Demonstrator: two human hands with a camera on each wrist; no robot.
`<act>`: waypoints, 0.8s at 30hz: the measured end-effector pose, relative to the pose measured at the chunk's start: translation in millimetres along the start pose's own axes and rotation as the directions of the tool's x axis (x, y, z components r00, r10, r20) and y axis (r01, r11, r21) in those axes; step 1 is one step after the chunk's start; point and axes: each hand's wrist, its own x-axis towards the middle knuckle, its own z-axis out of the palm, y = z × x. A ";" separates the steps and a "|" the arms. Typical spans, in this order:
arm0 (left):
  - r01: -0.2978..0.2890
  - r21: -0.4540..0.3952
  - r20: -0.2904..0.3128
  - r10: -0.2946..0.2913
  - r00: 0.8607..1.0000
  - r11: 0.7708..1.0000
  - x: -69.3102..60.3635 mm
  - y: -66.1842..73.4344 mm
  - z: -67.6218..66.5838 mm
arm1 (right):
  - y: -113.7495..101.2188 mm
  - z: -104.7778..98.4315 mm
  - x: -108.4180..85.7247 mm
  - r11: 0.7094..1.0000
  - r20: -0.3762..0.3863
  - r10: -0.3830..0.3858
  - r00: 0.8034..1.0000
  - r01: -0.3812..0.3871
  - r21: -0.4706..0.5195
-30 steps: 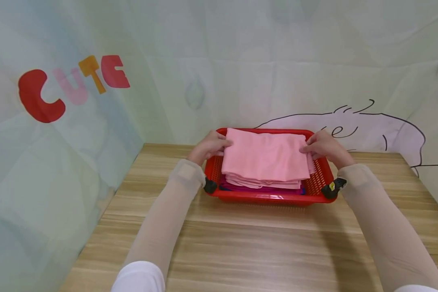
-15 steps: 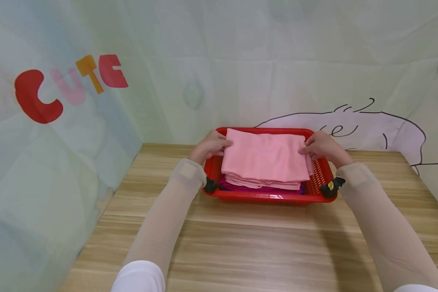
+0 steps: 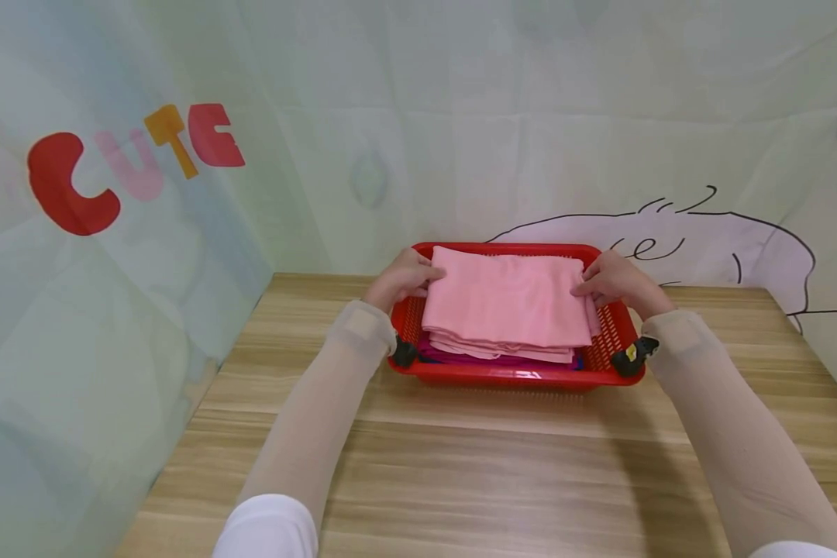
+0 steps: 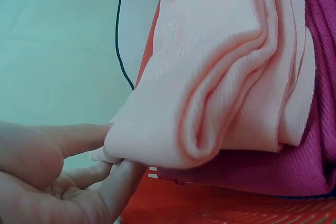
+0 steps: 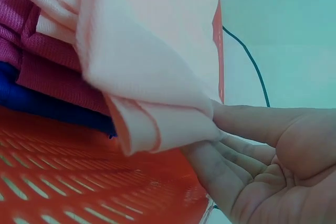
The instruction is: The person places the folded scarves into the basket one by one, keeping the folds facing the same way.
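A folded pink cloth (image 3: 505,298) lies on top of a stack inside a red plastic basket (image 3: 516,377). My left hand (image 3: 406,277) pinches the cloth's left edge between thumb and fingers. At the opposite edge, my right hand (image 3: 617,280) pinches the cloth the same way. Beneath the pink layers, the left wrist view shows a magenta cloth (image 4: 262,174). A blue cloth (image 5: 50,107) sits lowest in the right wrist view, above the basket's slotted floor (image 5: 79,177). The pink cloth covers most of the stack in the head view.
The basket stands on a wood-grain table (image 3: 502,473) near its back edge. Behind it hangs a pale printed backdrop (image 3: 404,155), with the coloured letters CUTE on the left side. Dark wrist camera mounts (image 3: 633,356) hang over the basket's front corners.
Both hands keep hold of the pink cloth's edges, almost still. The view has shifted very slightly; the basket and stack stay where they were.
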 end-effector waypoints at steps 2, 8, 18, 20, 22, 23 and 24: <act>0.002 0.013 -0.003 -0.002 1.000 1.000 -0.5 0.1 0.4 | 0.2 0.0 -0.3 1.000 -0.006 0.003 1.000 -0.003 -0.010; -0.001 0.025 0.001 0.001 1.000 1.000 -0.2 -0.2 1.8 | -1.8 -0.8 -2.4 0.999 -0.050 -0.002 0.999 -0.001 -0.053; -0.036 0.060 -0.007 0.036 0.999 0.998 -1.2 1.3 6.9 | -4.8 -0.4 -2.4 0.999 -0.102 -0.005 0.995 0.000 -0.054; -0.042 0.081 -0.017 0.044 0.999 0.996 -1.5 1.1 7.5 | -4.7 0.4 -2.7 0.999 -0.119 -0.010 0.993 0.006 -0.036; -0.043 0.090 -0.023 0.045 0.999 0.995 -1.7 1.2 7.9 | -4.6 0.8 -3.5 1.000 -0.137 -0.016 0.990 0.014 -0.019; -0.041 0.090 -0.024 0.043 0.999 0.995 -1.8 1.2 7.9 | -4.8 0.9 -4.3 1.000 -0.146 -0.016 0.989 0.015 -0.011; -0.039 0.087 -0.023 0.041 0.999 0.995 -2.1 1.3 7.8 | -5.1 1.1 -5.3 1.000 -0.156 -0.016 0.988 0.015 -0.004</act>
